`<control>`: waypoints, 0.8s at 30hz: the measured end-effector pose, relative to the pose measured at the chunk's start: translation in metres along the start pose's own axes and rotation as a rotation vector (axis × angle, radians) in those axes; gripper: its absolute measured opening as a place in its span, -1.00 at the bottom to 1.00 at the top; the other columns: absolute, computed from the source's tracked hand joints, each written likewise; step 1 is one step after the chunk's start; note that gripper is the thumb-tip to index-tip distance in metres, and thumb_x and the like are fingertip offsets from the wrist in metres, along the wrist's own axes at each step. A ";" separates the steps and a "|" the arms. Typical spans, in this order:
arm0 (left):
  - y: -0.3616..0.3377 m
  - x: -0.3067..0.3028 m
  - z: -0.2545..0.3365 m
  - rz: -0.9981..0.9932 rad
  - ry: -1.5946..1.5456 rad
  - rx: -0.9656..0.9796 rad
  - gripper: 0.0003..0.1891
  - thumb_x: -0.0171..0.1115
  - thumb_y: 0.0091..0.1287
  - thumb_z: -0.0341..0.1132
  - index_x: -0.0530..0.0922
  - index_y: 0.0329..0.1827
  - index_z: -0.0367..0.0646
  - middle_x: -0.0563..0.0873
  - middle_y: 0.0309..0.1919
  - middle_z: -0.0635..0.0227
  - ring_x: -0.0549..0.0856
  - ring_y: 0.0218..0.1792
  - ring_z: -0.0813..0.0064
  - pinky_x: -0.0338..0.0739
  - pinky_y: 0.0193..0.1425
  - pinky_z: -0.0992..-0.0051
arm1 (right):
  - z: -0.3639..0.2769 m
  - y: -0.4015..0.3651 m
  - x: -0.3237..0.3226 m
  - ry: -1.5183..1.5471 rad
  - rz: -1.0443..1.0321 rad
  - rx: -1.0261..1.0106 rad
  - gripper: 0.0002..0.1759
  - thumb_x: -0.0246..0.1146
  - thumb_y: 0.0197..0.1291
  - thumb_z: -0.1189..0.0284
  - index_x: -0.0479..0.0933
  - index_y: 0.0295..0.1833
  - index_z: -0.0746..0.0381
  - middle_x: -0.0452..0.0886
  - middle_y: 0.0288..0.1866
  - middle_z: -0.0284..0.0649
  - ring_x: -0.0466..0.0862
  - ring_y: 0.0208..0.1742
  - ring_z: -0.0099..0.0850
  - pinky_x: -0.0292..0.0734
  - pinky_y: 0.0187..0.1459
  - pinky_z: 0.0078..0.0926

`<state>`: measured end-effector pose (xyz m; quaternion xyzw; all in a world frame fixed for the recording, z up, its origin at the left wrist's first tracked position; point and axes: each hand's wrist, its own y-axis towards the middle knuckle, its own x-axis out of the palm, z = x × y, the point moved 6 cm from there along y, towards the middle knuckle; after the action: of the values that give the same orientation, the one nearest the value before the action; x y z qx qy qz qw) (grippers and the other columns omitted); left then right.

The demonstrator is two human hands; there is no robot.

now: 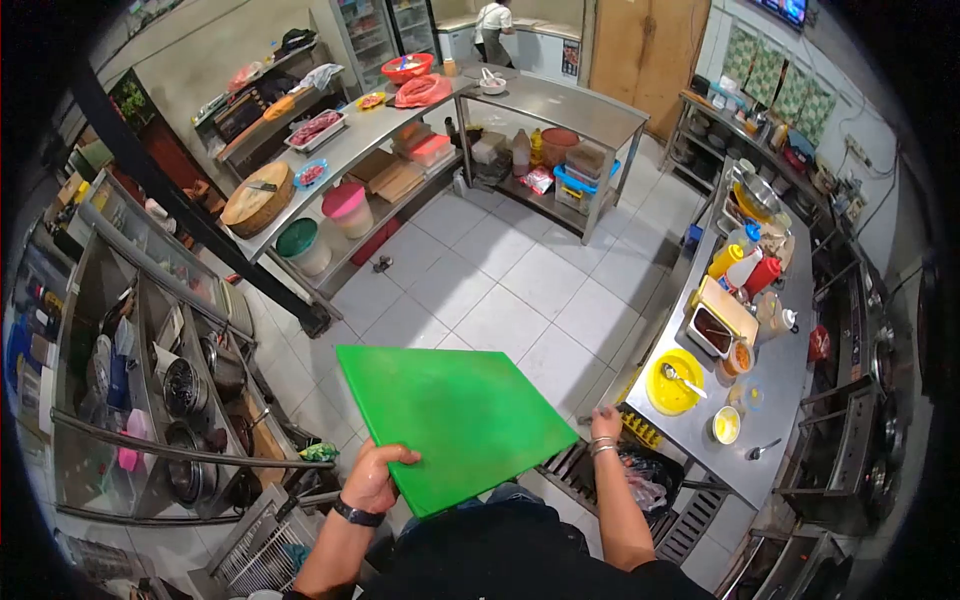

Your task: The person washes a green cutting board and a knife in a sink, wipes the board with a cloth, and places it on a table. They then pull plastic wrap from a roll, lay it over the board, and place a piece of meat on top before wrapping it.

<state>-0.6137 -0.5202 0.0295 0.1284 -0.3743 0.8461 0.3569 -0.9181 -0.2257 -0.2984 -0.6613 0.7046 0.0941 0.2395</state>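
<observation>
A large green cutting board (460, 420) is tilted in front of my body, its surface facing up. My left hand (373, 478) grips its lower left edge, thumb on top and fingers hidden underneath. My right hand (606, 424) is apart from the board, to the right of its corner, beside the edge of the steel table (735, 455). Its fingers are small and partly curled, and I cannot make out whether they hold anything. A yellow plate (674, 382) with a spoon lies on that table, near my right hand.
On the right table stand a sauce tray (710, 331), squeeze bottles (763, 275) and a small bowl (727, 425). A long steel counter (350, 150) carries a round wooden block (258, 200). Racks with pots line the left. A person (493, 35) stands at the far back.
</observation>
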 end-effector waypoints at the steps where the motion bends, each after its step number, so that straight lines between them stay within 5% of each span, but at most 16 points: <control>1: 0.004 0.003 0.007 -0.051 0.057 -0.014 -0.58 0.13 0.06 -0.68 0.50 0.06 -0.41 0.67 -0.08 0.14 0.73 -0.11 0.23 0.67 0.01 0.27 | -0.007 0.004 0.010 -0.119 -0.100 -0.127 -0.46 0.28 0.29 0.24 0.45 0.24 0.38 0.62 0.12 -0.03 0.64 0.09 -0.23 0.53 0.14 -0.31; 2: 0.007 0.004 0.011 -0.050 0.057 -0.016 -0.58 0.13 0.06 -0.68 0.50 0.06 -0.41 0.67 -0.08 0.14 0.73 -0.11 0.23 0.67 0.01 0.27 | -0.083 -0.020 0.002 -0.225 -0.187 -0.266 -0.36 0.27 0.31 0.14 0.41 0.34 0.35 0.58 0.23 0.05 0.61 0.22 -0.15 0.49 0.23 -0.24; 4: 0.017 0.017 0.008 -0.111 0.189 -0.061 -0.57 0.14 0.06 -0.68 0.51 0.07 -0.39 0.68 -0.10 0.18 0.72 -0.16 0.28 0.65 -0.03 0.32 | -0.176 -0.076 0.043 0.064 -0.528 -0.483 -0.32 0.11 0.41 0.03 0.31 0.44 0.28 0.39 0.44 0.02 0.39 0.45 -0.14 0.25 0.44 -0.24; 7: 0.029 0.027 -0.008 -0.201 0.378 -0.070 -0.56 0.15 0.04 -0.68 0.52 0.07 -0.37 0.68 -0.11 0.22 0.70 -0.21 0.34 0.62 -0.07 0.39 | -0.336 -0.180 0.063 0.182 -0.881 -0.882 -0.33 -0.08 0.51 0.07 0.11 0.55 0.24 0.16 0.59 -0.03 0.08 0.62 -0.18 -0.06 0.57 -0.24; 9: 0.022 0.033 -0.009 -0.236 0.431 -0.053 -0.64 0.15 0.05 -0.65 0.55 -0.03 -0.37 0.68 -0.20 0.26 0.68 -0.24 0.40 0.58 -0.12 0.43 | -0.379 -0.203 0.099 0.245 -0.746 -1.085 -0.34 -0.14 0.52 0.05 0.12 0.54 0.25 0.17 0.57 -0.01 0.16 0.58 -0.12 -0.02 0.56 -0.16; 11: 0.011 0.038 0.004 -0.237 0.469 -0.029 -0.71 0.14 0.03 -0.63 0.58 -0.13 -0.38 0.67 -0.31 0.30 0.66 -0.29 0.45 0.54 -0.16 0.48 | -0.402 -0.196 0.114 0.206 -0.832 -0.977 -0.36 -0.19 0.53 0.05 0.21 0.48 0.27 0.24 0.53 0.03 0.23 0.53 -0.08 0.04 0.53 -0.15; 15: -0.020 0.019 0.042 -0.184 0.338 -0.012 -0.69 0.12 0.01 -0.64 0.58 -0.13 -0.42 0.68 -0.29 0.24 0.68 -0.30 0.42 0.58 -0.18 0.47 | -0.335 -0.156 0.166 -0.081 -1.025 -0.655 -0.31 -0.32 0.54 0.02 0.45 0.27 0.36 0.44 0.36 0.12 0.42 0.39 0.02 0.21 0.46 -0.17; 17: -0.035 0.003 0.061 -0.140 0.246 0.034 -0.68 0.11 0.01 -0.65 0.58 -0.12 -0.42 0.68 -0.29 0.23 0.68 -0.29 0.41 0.59 -0.18 0.47 | -0.258 -0.118 0.176 -0.356 -0.949 -0.589 -0.27 -0.35 0.54 0.00 0.50 0.19 0.39 0.52 0.28 0.14 0.47 0.34 0.03 0.28 0.42 -0.23; 21: -0.048 -0.045 0.086 -0.152 0.085 0.037 -0.66 0.09 0.01 -0.65 0.57 -0.08 -0.43 0.68 -0.27 0.20 0.70 -0.28 0.38 0.63 -0.19 0.44 | -0.134 -0.071 0.153 -0.322 -0.728 -0.600 -0.25 -0.30 0.53 -0.03 0.49 0.22 0.43 0.59 0.20 0.14 0.58 0.25 -0.01 0.39 0.33 -0.24; 23: -0.050 -0.062 0.087 -0.124 0.045 0.013 -0.66 0.09 0.02 -0.65 0.56 -0.09 -0.44 0.67 -0.28 0.20 0.70 -0.29 0.37 0.63 -0.20 0.42 | -0.091 -0.097 0.146 -0.004 -1.003 0.317 -0.17 -0.33 0.51 -0.10 0.52 0.19 0.45 0.65 0.11 0.10 0.67 0.09 -0.06 0.46 0.23 -0.23; 24: -0.041 -0.077 0.081 -0.094 0.076 0.013 -0.69 0.09 0.04 -0.64 0.55 -0.11 -0.47 0.67 -0.27 0.16 0.71 -0.31 0.34 0.66 -0.18 0.38 | -0.098 -0.104 0.141 -0.008 -1.010 0.317 -0.17 -0.33 0.51 -0.10 0.52 0.19 0.45 0.65 0.11 0.10 0.67 0.09 -0.06 0.46 0.23 -0.23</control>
<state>-0.5344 -0.5992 0.0702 0.1161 -0.3486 0.8351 0.4094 -0.8389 -0.4061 -0.2598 -0.8736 0.3030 -0.1382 0.3549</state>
